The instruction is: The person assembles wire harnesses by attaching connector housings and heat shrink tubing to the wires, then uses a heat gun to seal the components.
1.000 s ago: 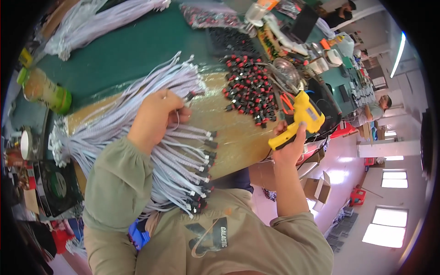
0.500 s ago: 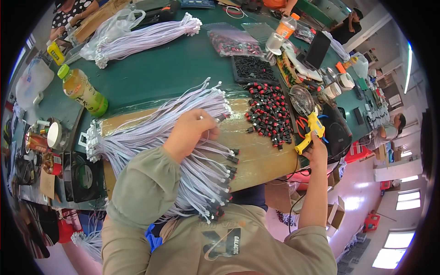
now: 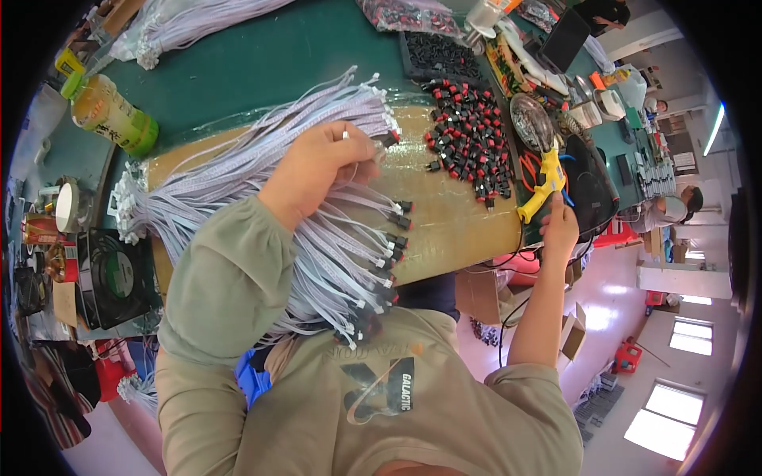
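My left hand (image 3: 329,163) is closed in a pinch above a fanned bundle of white cables (image 3: 230,170). A white cable seems to be between its fingers, mostly hidden by them. Beside the fingertips is a small black and red connector (image 3: 390,139). Several lower cable ends carry black connectors (image 3: 399,220). On the right, a yellow pistol-shaped tool (image 3: 544,184) leans by a round metal dish (image 3: 530,121). My right hand (image 3: 560,230) is just beside its handle, index finger stretched up against the tool, the other fingers off the grip.
A pile of black and red connectors (image 3: 474,139) lies on the brown board (image 3: 444,238), below a black tray (image 3: 440,57) of small parts. A green-capped bottle (image 3: 115,117) and a black fan (image 3: 117,278) stand at left. Another cable bundle (image 3: 198,28) lies at the back.
The view has shifted, so the table sits higher in the picture. My right hand has slid back off the yellow tool's handle. My left hand stays pinched over the cables.
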